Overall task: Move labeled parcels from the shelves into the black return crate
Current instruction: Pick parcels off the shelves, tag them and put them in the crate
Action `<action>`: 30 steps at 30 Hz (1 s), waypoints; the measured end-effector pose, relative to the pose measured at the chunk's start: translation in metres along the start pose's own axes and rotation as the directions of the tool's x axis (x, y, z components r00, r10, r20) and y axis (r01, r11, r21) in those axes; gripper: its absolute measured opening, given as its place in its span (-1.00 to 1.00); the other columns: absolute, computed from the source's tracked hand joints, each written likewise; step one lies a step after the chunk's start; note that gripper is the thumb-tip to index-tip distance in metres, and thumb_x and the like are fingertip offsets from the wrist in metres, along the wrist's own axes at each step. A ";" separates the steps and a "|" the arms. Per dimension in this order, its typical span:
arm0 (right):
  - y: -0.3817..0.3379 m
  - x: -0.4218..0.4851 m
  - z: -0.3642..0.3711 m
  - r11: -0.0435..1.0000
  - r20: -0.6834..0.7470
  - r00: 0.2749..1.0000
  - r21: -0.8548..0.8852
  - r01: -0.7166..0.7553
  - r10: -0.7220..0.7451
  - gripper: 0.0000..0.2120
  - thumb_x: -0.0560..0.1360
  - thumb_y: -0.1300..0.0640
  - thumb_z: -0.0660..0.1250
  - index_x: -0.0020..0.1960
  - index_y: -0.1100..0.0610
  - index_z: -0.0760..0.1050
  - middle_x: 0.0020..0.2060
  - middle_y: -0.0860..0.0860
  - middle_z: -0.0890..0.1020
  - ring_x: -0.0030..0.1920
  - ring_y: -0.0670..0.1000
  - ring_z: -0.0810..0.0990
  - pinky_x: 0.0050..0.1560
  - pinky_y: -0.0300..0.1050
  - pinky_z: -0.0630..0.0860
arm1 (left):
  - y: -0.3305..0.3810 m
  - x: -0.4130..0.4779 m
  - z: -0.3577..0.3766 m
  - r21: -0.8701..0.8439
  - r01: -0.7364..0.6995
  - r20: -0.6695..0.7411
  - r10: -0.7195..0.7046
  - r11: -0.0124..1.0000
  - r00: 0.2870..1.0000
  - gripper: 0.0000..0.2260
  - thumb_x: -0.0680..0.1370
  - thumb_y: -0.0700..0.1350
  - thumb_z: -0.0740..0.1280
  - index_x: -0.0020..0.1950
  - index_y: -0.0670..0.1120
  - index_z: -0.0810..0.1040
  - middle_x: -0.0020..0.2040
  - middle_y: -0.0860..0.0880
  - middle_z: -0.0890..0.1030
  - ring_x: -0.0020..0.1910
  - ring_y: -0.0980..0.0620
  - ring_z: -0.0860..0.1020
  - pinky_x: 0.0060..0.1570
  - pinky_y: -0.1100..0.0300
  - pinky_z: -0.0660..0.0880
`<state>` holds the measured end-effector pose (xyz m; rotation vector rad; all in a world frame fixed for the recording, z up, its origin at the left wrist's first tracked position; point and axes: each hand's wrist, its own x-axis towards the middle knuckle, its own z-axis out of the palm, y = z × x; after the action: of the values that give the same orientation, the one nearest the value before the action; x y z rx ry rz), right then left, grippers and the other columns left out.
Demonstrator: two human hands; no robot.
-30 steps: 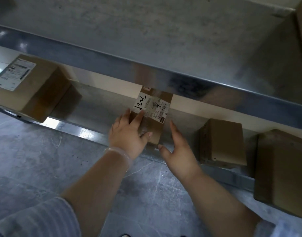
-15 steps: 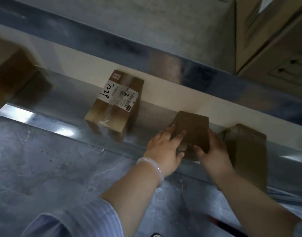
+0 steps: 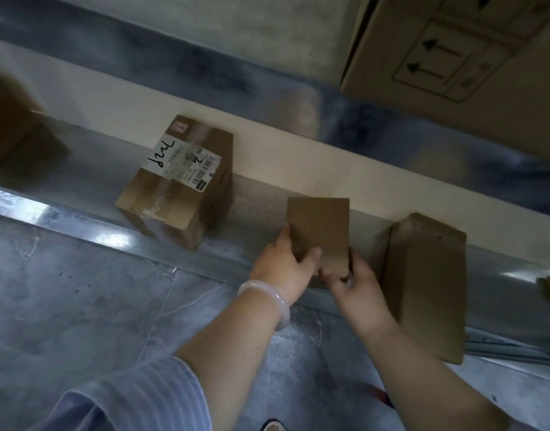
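Grey marbled floor [image 3: 80,306] lies below a low metal shelf [image 3: 65,197]. Both hands hold a small box [image 3: 319,231] tipped up at the shelf edge, its facing side plain brown. The left hand [image 3: 283,272] grips its left edge, thumb on the face, and the right hand [image 3: 357,290] pinches the lower right corner. Left of it on the shelf sits a taped parcel [image 3: 177,194] with a white barcode label [image 3: 183,163] bearing black scrawl.

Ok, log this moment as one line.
left hand: grips small box | right hand: grips small box | labelled box: on shelf, apart from hands | crate: not in view
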<state>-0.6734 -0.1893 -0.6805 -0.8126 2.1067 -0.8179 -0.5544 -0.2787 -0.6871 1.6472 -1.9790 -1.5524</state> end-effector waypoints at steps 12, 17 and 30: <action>-0.042 -0.058 -0.002 0.945 0.036 0.965 -0.196 0.260 -0.258 -0.44 0.59 0.02 0.26 0.54 -0.09 0.16 0.46 -0.20 0.21 0.48 -0.24 0.07 0.41 -0.44 -0.08 | 0.008 -0.038 -0.048 -0.239 0.211 0.040 -0.208 0.948 0.977 -0.08 0.21 0.35 0.42 0.53 0.22 0.20 0.37 0.04 0.45 0.29 0.00 0.48 0.36 0.06 0.37; -0.055 -0.051 -0.015 0.985 0.000 1.000 0.174 -0.009 0.009 -0.65 0.64 0.01 0.17 0.41 -0.03 0.38 0.33 -0.08 0.50 0.37 -0.14 0.41 0.31 -0.36 0.30 | 0.002 -0.043 -0.055 -0.390 0.221 0.184 -0.159 0.894 0.970 -0.39 0.28 0.35 0.36 0.34 0.42 0.38 0.24 0.18 0.60 0.25 0.06 0.54 0.35 -0.08 0.40; -0.058 -0.072 0.009 0.977 -0.033 0.984 -0.128 0.170 -0.176 -0.40 0.54 -0.24 -0.03 0.51 -0.05 0.28 0.45 -0.18 0.29 0.45 -0.15 0.16 0.42 -0.28 0.04 | -0.007 -0.048 -0.041 -0.344 0.086 0.045 -0.075 0.935 0.996 0.01 0.19 0.48 0.46 0.53 0.21 0.15 0.37 0.10 0.50 0.34 0.08 0.48 0.38 -0.02 0.40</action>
<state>-0.6109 -0.1733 -0.6142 -1.0659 2.1658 -0.8063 -0.5046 -0.2646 -0.6510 1.5817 -1.5518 -1.8389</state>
